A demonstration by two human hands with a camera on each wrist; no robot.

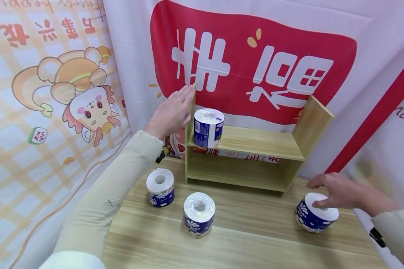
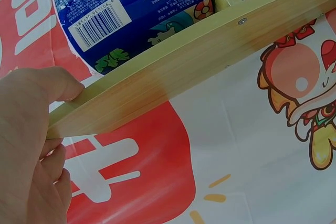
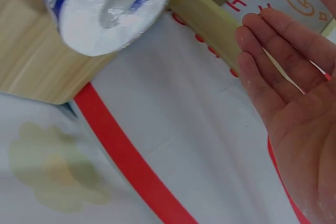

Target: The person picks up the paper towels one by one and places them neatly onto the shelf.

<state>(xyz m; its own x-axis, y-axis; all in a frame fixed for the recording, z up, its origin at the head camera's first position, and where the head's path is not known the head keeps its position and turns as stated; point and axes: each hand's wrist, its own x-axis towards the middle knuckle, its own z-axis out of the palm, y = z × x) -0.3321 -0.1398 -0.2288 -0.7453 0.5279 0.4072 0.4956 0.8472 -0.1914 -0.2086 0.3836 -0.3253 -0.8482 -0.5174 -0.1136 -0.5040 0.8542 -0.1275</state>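
Note:
My left hand (image 1: 173, 112) pinches the upper edge of the left side panel of a small wooden shelf (image 1: 256, 144). In the left wrist view, the thumb lies on one face of that panel (image 2: 157, 72) and the fingers are behind it. A wrapped toilet paper roll (image 1: 208, 127) stands upright on the shelf's upper board, beside this panel. My right hand (image 1: 343, 192) hovers over another toilet roll (image 1: 314, 218) at the table's right side. From the right wrist, its fingers (image 3: 283, 40) look extended and apart from the roll (image 3: 115, 11).
Two more toilet rolls stand on the wooden table (image 1: 242, 246): one roll (image 1: 160, 186) left of the shelf, another roll (image 1: 199, 215) in front of it. A printed cloth (image 1: 128, 45) hangs behind and at the left, with an orange cable (image 1: 72, 194) along it.

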